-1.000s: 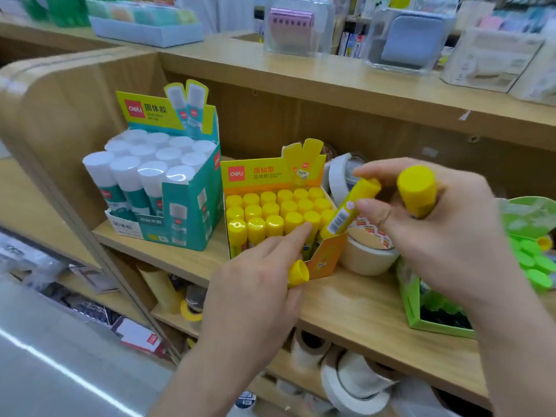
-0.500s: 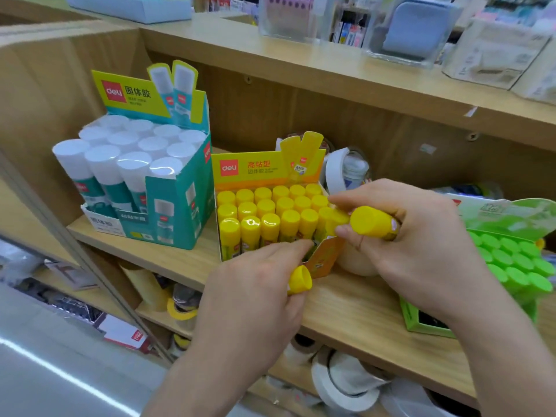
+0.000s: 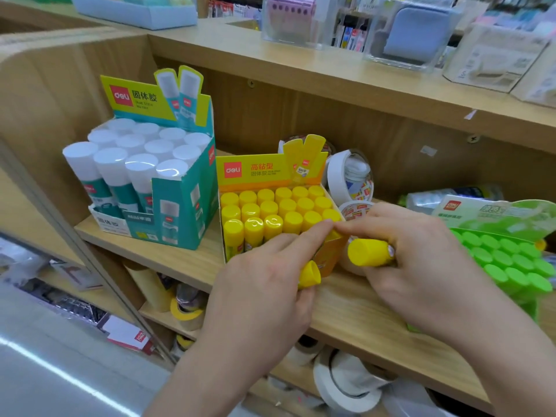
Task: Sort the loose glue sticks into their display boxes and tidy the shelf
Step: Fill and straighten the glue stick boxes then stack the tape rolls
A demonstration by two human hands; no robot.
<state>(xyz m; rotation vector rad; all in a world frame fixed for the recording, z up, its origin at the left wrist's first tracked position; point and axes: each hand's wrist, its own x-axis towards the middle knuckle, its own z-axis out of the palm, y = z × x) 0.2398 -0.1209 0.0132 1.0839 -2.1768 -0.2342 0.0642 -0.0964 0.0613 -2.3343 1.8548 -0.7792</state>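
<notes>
A shop aisle, light wood-grain shelf (image 3: 361, 314) at waist height, more stock blurred on the board above. On the left sits a teal cardboard display box (image 3: 183, 206), red "deli" logo and "固体胶" on its yellow header, packed with fat white-capped sticks (image 3: 141, 164), round and glossy on top. Just beside it is the yellow display box (image 3: 255, 173), "deli" again with "高粘型" in orange, its rows of smooth yellow caps (image 3: 270, 209) standing upright. Behind it are white tape rolls (image 3: 340, 176).

Now the hands, both at the yellow box's front right corner. The left hand (image 3: 264, 293) has its grip closed round a yellow-capped glue stick (image 3: 310, 275), forefinger stretched out to the box edge. The right hand (image 3: 421, 266) curls its grip round a second yellow glue stick (image 3: 368, 252), cap end pointing left — fingertips of the two hands touching above the corner.

At far right is a green display box (image 3: 493, 215) with bright green caps (image 3: 511, 260), its lettering too blurred to read. More tape rolls lie on the lower shelf (image 3: 346, 383).
</notes>
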